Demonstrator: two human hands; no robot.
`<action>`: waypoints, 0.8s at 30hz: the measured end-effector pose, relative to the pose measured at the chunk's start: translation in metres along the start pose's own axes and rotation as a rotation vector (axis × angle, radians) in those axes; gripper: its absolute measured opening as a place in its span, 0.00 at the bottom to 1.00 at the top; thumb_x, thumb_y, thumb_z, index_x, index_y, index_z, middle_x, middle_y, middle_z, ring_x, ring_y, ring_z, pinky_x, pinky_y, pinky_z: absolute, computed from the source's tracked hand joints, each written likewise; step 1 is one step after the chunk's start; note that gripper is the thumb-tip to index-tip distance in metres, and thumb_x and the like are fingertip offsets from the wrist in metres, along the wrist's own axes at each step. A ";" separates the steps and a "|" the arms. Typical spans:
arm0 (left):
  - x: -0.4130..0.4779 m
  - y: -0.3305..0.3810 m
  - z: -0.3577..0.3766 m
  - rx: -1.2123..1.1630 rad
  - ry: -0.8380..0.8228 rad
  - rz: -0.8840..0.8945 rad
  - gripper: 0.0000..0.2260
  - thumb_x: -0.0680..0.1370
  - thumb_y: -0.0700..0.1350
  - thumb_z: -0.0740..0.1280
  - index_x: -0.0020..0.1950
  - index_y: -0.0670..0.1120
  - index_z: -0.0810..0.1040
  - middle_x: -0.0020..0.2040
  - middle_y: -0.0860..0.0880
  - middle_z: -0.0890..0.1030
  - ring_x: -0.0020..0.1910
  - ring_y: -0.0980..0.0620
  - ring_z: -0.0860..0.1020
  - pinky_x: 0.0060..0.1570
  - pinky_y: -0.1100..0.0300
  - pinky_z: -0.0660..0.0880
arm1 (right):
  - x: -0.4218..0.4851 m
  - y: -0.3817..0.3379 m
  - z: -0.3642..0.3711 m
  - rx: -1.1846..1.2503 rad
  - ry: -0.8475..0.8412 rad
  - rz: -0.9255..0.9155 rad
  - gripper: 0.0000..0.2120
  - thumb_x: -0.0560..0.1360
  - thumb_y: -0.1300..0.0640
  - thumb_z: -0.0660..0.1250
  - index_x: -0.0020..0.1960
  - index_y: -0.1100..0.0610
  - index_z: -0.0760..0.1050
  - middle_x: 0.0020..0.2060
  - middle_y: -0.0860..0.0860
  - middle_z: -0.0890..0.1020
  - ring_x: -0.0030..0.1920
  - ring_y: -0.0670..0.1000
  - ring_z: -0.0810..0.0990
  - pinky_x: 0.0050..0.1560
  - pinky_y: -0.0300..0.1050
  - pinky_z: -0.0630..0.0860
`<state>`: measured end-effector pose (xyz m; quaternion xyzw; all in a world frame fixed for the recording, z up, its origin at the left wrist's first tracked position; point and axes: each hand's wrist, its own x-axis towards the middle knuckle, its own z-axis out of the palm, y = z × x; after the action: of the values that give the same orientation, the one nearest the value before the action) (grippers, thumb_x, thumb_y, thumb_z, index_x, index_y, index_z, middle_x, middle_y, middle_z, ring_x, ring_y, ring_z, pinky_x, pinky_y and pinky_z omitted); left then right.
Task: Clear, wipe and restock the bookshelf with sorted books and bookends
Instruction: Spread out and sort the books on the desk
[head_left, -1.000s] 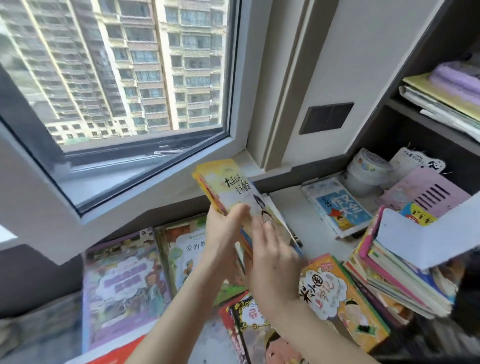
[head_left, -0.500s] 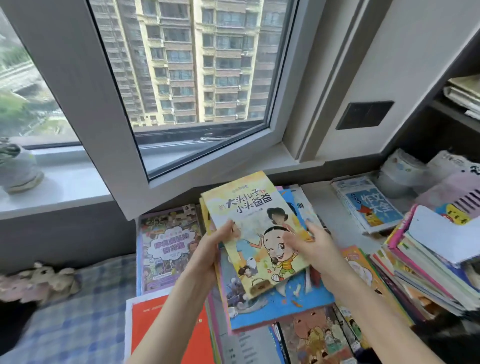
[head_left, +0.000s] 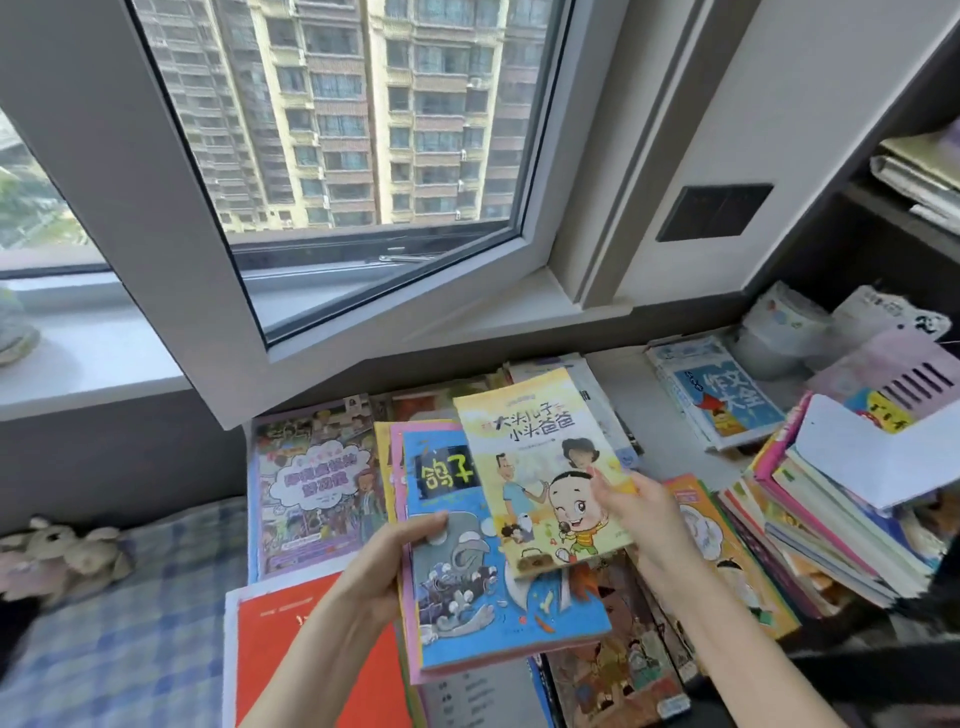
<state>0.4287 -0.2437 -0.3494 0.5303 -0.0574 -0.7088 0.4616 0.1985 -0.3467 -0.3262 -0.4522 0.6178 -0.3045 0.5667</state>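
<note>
Sorting, by the look: your left hand grips the blue-topped stack by its left edge, your right hand pinches the yellow cartoon book over it. Book piles crowd the ledge's right end; bookshelf not emptied, wiping and restocking remain.

My left hand grips the blue book at its left edge, thumb lying on the cover. My right hand pinches the yellow book by its right edge. Both bare forearms reach in from below.
</note>
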 end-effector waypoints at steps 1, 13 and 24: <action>0.001 0.000 -0.002 0.012 0.021 -0.007 0.09 0.67 0.42 0.70 0.37 0.37 0.84 0.40 0.37 0.83 0.34 0.42 0.82 0.46 0.47 0.78 | 0.009 -0.003 -0.011 0.042 0.033 0.017 0.15 0.74 0.58 0.70 0.60 0.60 0.77 0.50 0.50 0.83 0.45 0.47 0.80 0.37 0.36 0.75; 0.012 0.020 -0.020 0.016 0.120 0.006 0.05 0.64 0.38 0.70 0.36 0.39 0.85 0.40 0.38 0.83 0.34 0.42 0.82 0.35 0.54 0.81 | 0.161 -0.013 -0.027 0.027 0.051 0.208 0.16 0.76 0.62 0.68 0.63 0.64 0.74 0.46 0.56 0.82 0.41 0.53 0.82 0.35 0.45 0.80; 0.025 0.026 -0.017 -0.006 0.148 0.035 0.08 0.63 0.37 0.72 0.40 0.38 0.84 0.41 0.38 0.83 0.34 0.42 0.82 0.33 0.54 0.81 | 0.068 -0.020 0.035 -0.433 -0.573 0.189 0.28 0.66 0.34 0.65 0.61 0.47 0.70 0.49 0.51 0.83 0.43 0.49 0.84 0.41 0.43 0.81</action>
<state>0.4576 -0.2688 -0.3593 0.5787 -0.0304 -0.6597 0.4785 0.2409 -0.4114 -0.3431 -0.5695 0.5232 0.0261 0.6334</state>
